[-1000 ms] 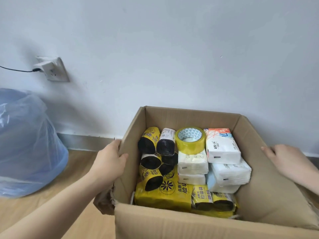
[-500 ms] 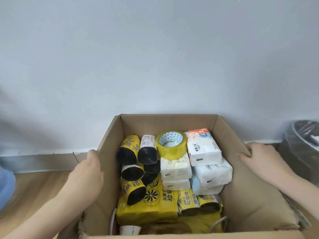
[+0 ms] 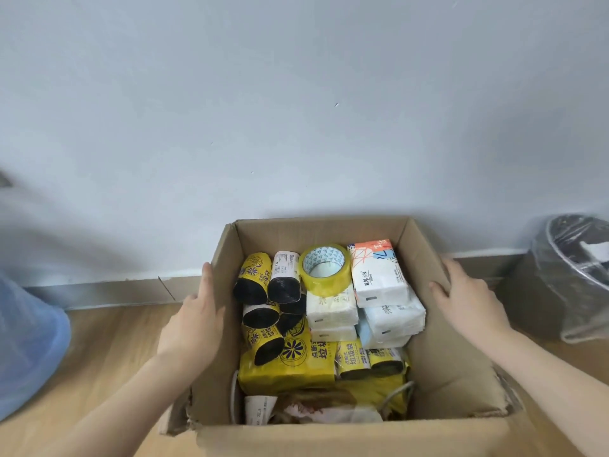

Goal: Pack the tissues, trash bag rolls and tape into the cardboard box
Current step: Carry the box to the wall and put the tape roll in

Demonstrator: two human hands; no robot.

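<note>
Wood floor (image 3: 99,344), pale wall behind. Cardboard box (image 3: 461,367) on floor, top open. Inside: tape (image 3: 326,268) at back, tissues (image 3: 379,275) on right, trash bag rolls (image 3: 253,278) on left. Left hand (image 3: 194,321) flat on left box wall, fingers spread. Right hand (image 3: 468,298) flat on right wall, fingers spread.

The place looked like a plain room in a home or small office. A bare pale wall (image 3: 296,110) met a wood-look floor (image 3: 108,344) along a grey skirting board (image 3: 108,293). A bin (image 3: 566,278) lined with clear plastic stood at the right, and a blue bag (image 3: 26,341) sat at the left.
</note>
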